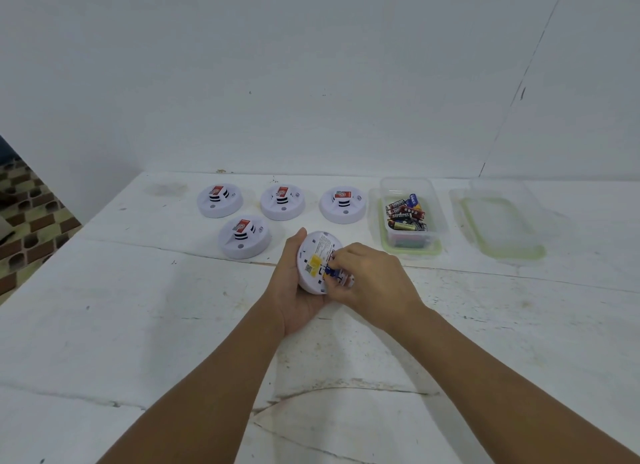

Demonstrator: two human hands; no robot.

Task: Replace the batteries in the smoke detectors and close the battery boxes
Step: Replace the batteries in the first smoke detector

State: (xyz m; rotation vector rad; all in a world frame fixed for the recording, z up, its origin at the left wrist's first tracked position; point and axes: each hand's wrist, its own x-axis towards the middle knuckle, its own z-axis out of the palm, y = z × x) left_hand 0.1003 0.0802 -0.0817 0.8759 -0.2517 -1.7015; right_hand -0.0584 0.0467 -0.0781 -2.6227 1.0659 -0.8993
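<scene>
My left hand (294, 290) cradles a white round smoke detector (313, 255), turned back side up and tilted toward me, with a yellow label on it. The fingers of my right hand (367, 276) pinch a blue battery (328, 272) at the detector's open battery box. Several more white detectors with red stickers stand face up behind: one at the left (219, 200), one in the middle (282, 201), one at the right (343, 204), and a nearer one (244, 236). A clear plastic box (410, 217) holds several loose batteries.
The white, scuffed table (138, 325) meets a white wall at the back. The clear box stands on its green-rimmed lid (412, 254). Another clear container with a green rim (502, 221) lies at the far right. Tiled floor shows past the table's left edge.
</scene>
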